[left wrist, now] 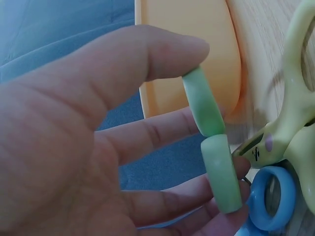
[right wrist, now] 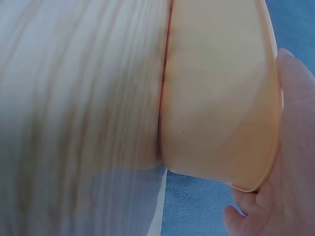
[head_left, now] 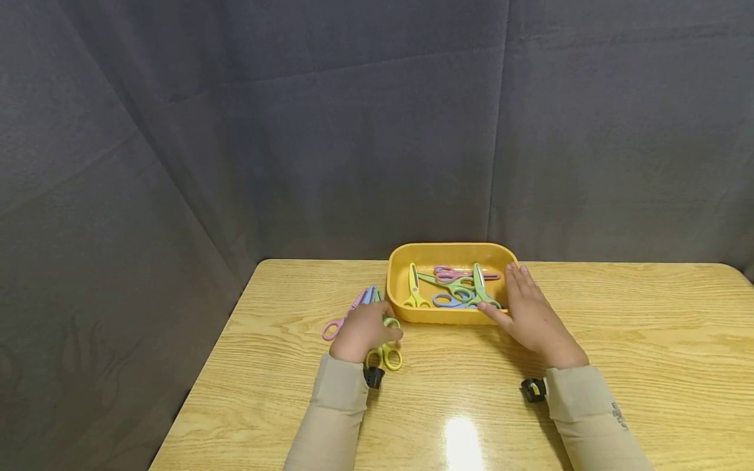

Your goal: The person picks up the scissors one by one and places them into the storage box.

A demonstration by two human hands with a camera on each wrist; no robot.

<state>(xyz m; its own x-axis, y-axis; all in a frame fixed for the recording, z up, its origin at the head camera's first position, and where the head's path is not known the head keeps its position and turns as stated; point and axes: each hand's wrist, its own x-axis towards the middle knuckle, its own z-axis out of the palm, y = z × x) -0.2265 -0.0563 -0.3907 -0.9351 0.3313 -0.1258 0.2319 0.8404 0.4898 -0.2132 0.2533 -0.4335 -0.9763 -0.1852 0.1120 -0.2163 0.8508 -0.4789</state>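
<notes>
My left hand is over a small group of scissors left of the yellow tray. In the left wrist view its thumb and fingers pinch the handle loops of green scissors; their blades are hidden. Beside that hand lie pink scissors, yellow scissors and blue scissors. At the tray's right end, my right hand rests on the rim with mostly straight fingers, its thumb over the front corner.
Inside the tray lie several scissors: yellow scissors at the left, pink scissors, blue scissors and green scissors towards the right. The tray stands at the back edge of the wooden table, before a grey curtain.
</notes>
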